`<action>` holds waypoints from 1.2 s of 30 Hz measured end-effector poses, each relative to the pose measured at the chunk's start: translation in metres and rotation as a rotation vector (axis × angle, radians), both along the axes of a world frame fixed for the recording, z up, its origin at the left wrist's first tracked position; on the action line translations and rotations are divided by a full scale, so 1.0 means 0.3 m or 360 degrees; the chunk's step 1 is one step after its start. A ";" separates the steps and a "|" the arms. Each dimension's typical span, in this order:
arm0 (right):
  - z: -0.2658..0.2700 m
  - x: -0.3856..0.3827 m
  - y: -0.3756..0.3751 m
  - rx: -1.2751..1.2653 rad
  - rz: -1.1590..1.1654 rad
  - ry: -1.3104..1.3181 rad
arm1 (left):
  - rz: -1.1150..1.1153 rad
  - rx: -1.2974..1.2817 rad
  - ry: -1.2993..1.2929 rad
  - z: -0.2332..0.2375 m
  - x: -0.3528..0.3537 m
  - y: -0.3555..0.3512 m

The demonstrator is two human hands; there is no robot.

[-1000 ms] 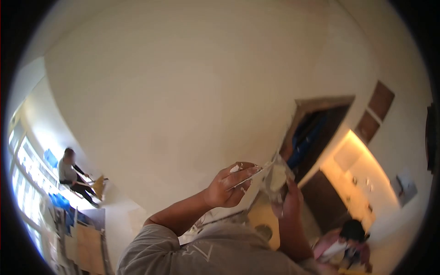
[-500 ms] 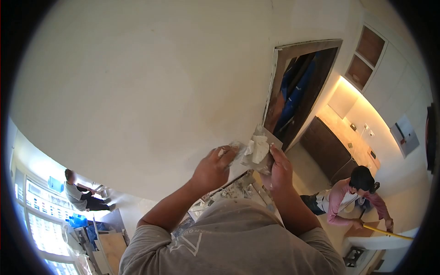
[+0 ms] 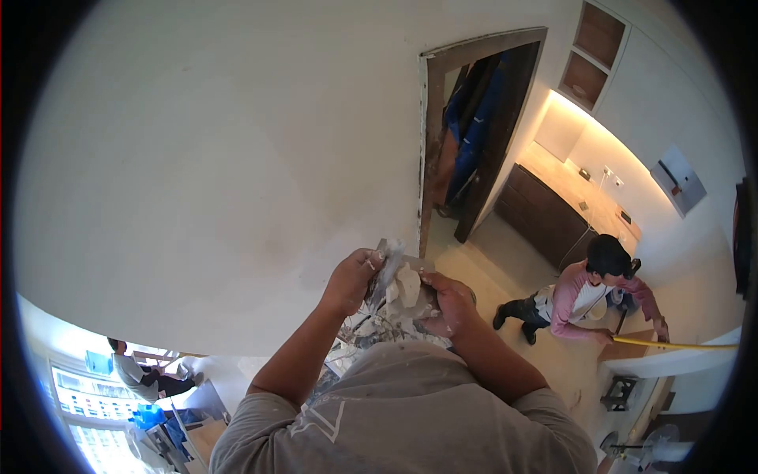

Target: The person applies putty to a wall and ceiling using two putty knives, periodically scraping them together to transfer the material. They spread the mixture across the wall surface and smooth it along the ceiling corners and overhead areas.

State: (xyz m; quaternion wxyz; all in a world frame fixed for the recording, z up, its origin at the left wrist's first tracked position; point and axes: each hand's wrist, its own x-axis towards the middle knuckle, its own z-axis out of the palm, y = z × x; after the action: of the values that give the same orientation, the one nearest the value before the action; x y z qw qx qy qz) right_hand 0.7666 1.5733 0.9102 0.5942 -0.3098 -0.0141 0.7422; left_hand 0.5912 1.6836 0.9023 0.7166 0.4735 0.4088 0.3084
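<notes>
My left hand [image 3: 351, 282] is closed on a putty-smeared scraper [image 3: 388, 267], its flat blade tilted up beside a lump of white putty [image 3: 405, 288]. That putty lies on a flat grey putty board [image 3: 420, 265], which my right hand [image 3: 452, 306] grips at its right side with the thumb on top. Both tools are close together in front of my chest, the scraper overlapping the board's left part in this view. White smears mark my left fingers. Ahead stands a broad pale plastered wall [image 3: 213, 174].
Right of the wall is a doorway with a dark frame [image 3: 529, 87]. A co-worker in pink sleeves [image 3: 588, 296] holds a yellow strip [image 3: 671, 343] at the right. Another person [image 3: 136, 375] sits by the windows. Cluttered, putty-spattered material [image 3: 359, 330] lies below my hands.
My view has turned right, so the doorway shifts left. Both hands have moved a little left and down in view; the scraper now stands more upright against the putty on the board.
</notes>
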 end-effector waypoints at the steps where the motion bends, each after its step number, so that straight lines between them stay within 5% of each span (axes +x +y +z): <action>1: 0.009 0.005 -0.015 0.0029 -0.0052 -0.0013 | -0.0081 0.0032 0.0101 -0.022 -0.008 -0.003; 6: 0.003 0.101 -0.063 0.0070 -0.0341 -0.0106 | -0.0394 0.0460 0.0775 -0.004 -0.017 -0.029; 9: 0.022 0.166 -0.085 0.0181 -0.0374 -0.0214 | -0.0253 0.0277 0.0580 -0.095 -0.058 0.003; 13: 0.061 0.213 -0.107 0.0116 -0.0279 -0.0346 | -0.0006 -0.0043 -0.0289 0.002 -0.054 0.014; 16: 0.048 0.233 -0.106 0.0063 -0.0195 -0.0454 | -0.0451 0.0181 -0.0016 0.127 -0.091 0.032; 17: 0.035 0.239 -0.104 0.0052 -0.0166 -0.0496 | -0.0593 0.0453 0.0313 0.147 -0.102 0.053; 21: 0.016 0.250 -0.099 0.0112 -0.0074 -0.0509 | -0.0534 0.2063 0.0131 0.283 -0.039 0.023; 30: 0.053 0.193 -0.098 0.0227 -0.0013 -0.0562 | -0.1082 0.2488 0.0311 0.307 0.023 -0.020; 36: 0.055 0.179 -0.118 0.0174 -0.0034 -0.0674 | -0.0864 0.2428 0.0122 0.350 -0.030 0.004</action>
State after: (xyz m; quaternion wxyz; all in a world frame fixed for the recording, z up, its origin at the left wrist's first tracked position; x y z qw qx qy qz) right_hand 0.8202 1.5379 0.9266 0.6017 -0.4262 -0.1758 0.6523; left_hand 0.5821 1.6847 1.0073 0.2318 0.9247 -0.0190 0.3013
